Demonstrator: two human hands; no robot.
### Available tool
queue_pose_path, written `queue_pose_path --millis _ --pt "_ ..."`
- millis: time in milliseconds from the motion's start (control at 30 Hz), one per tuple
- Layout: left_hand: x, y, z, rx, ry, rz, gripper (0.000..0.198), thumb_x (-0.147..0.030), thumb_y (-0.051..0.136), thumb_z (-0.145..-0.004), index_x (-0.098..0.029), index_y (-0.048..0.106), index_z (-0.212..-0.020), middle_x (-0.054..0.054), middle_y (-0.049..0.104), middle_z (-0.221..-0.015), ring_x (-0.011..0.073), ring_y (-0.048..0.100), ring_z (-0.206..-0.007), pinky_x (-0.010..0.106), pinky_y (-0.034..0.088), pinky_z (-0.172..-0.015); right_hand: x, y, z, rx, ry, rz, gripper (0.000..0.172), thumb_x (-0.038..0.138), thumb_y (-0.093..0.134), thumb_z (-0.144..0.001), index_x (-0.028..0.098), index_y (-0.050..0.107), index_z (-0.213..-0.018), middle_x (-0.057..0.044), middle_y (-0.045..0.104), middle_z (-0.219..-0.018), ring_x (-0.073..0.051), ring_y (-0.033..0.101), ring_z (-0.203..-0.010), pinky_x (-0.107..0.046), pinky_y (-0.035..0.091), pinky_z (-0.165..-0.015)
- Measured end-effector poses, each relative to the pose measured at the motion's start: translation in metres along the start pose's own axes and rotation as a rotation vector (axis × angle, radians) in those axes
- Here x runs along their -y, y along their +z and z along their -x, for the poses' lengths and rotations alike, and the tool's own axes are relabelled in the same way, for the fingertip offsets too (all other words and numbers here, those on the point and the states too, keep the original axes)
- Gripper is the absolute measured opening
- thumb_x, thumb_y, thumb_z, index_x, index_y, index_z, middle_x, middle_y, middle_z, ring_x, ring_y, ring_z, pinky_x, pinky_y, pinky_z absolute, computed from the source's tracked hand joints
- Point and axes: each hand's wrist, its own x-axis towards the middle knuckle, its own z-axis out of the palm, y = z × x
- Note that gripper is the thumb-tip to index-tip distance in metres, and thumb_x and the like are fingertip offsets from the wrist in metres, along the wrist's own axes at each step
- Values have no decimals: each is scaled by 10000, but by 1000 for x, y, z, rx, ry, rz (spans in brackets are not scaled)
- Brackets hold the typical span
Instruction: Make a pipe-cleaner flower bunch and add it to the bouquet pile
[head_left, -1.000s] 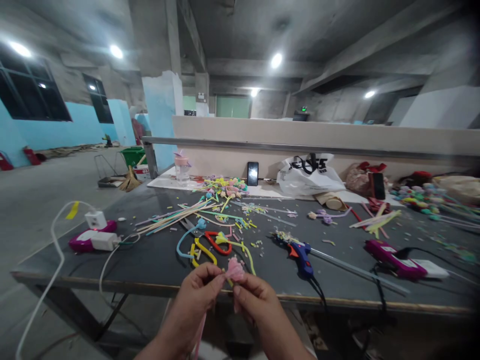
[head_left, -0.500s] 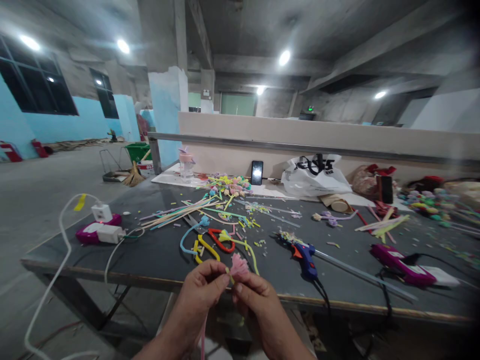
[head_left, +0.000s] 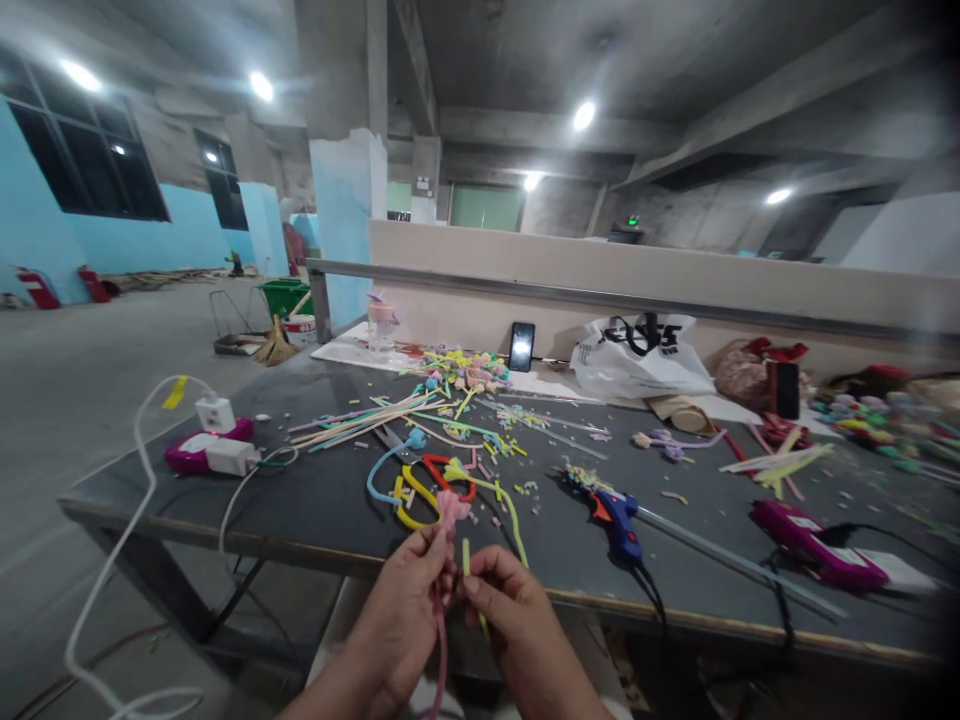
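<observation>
My left hand (head_left: 409, 590) is closed on a pink pipe-cleaner flower (head_left: 452, 508), its fluffy head upright above the fingers and its pink stem hanging below. Close beside it, my right hand (head_left: 506, 600) pinches a pale yellow-green pipe cleaner (head_left: 466, 556), whose short end points up. Both hands are held at the table's front edge. Just beyond them lie scissors with yellow and red handles (head_left: 417, 500). A blue pipe-cleaner flower (head_left: 381, 478) rests by the scissors, and a yellow-green one (head_left: 506, 500) curves down behind my right hand.
A blue glue gun (head_left: 619, 525) with a long clear glue stick lies to the right. Power strips (head_left: 814, 545) with cords sit at both sides. Loose pipe cleaners (head_left: 360, 424), trimmings and a flower pile (head_left: 465, 370) cover the middle. A lit phone (head_left: 521, 347) leans at the back.
The pink flower has shifted left into my left hand. My right hand now holds the yellow-green pipe cleaner apart from it, end up. The view has turned slightly left.
</observation>
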Motion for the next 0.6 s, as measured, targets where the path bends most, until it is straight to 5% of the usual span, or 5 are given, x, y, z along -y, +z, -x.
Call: queue_pose_path --millis 133,367,467,600 --pt "-7 1 2 0 -38 -101 226 -296 679 -632 -129 544 -706 -54 440 -543 24 347 -434 153 253 -428 9 -6 -4 -19 -120 382 186 331 616 -675 156 555 -673 24 527 -589 -87 446 -518 -202 334 -503" --pt "-24 0 3 21 101 -618 173 -296 601 -678 -128 595 -717 -57 436 -510 44 316 -426 173 209 -425 59 -14 8 104 -523 1361 194 183 438 -809 195 628 -771 -33 604 -754 -145 539 -737 -251 391 -664" --pt "-24 -1 4 58 187 -855 176 -286 549 -714 -138 642 -736 -39 469 -495 77 367 -459 194 281 -469 70 -12 12 113 -590 1573 228 183 391 -837 191 619 -826 -52 617 -801 -163 547 -780 -272 399 -690" --pt "-23 0 5 97 289 -1026 193 -248 522 -720 -158 682 -778 39 643 -719 149 522 -665 235 378 -637 73 -9 14 129 -640 1713 245 180 360 -851 182 601 -894 -64 611 -835 -170 546 -783 -279 397 -684"
